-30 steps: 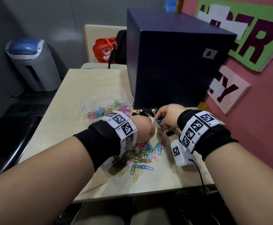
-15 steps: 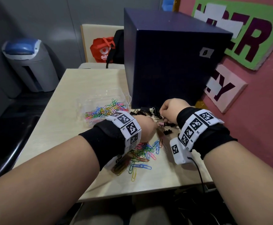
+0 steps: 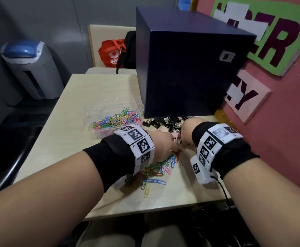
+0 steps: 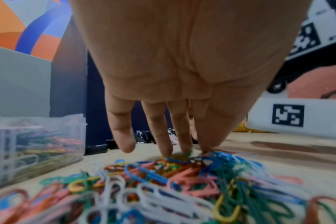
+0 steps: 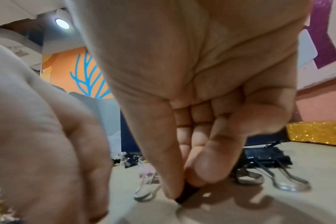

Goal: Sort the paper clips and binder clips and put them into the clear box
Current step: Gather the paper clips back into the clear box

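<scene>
Fingers [image 5: 201, 171] of the right hand [image 5: 192, 91] are pinched on a black binder clip [image 5: 186, 195] at lower centre; left hand [image 4: 163, 68] fingers, extended, touch the paper clips [image 4: 163, 181]. The clear box [image 3: 113, 116] lies left, nearer the left hand.

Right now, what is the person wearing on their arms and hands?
The hands are bare, with no gloves. Each wrist has a black fabric cuff, left and right, wrapped by a band of white blocks printed with black square code markers, left and right. A thin black cable trails from the right band. The forearms are bare.
</scene>
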Demonstrator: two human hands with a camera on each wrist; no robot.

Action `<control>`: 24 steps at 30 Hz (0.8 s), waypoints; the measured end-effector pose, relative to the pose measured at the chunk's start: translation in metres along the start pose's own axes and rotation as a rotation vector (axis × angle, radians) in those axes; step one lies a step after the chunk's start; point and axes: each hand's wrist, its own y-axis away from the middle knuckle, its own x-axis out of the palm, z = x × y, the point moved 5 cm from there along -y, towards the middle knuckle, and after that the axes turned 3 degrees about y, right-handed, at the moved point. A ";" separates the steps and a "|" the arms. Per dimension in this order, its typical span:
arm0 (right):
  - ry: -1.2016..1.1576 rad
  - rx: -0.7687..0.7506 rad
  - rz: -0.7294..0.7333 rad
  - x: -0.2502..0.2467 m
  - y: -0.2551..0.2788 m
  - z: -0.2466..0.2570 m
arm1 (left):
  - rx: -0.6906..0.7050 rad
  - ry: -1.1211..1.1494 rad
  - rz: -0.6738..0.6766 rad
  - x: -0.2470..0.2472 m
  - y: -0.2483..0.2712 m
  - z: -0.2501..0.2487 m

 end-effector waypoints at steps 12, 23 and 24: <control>-0.233 -0.155 0.063 0.002 0.020 0.027 | -0.153 0.030 -0.042 0.008 0.011 0.046; -0.135 -0.152 -0.101 -0.027 0.006 0.038 | -0.195 0.112 -0.114 0.012 0.019 0.064; -0.112 -0.168 -0.096 -0.026 0.006 0.040 | -0.206 0.103 -0.116 0.013 0.016 0.067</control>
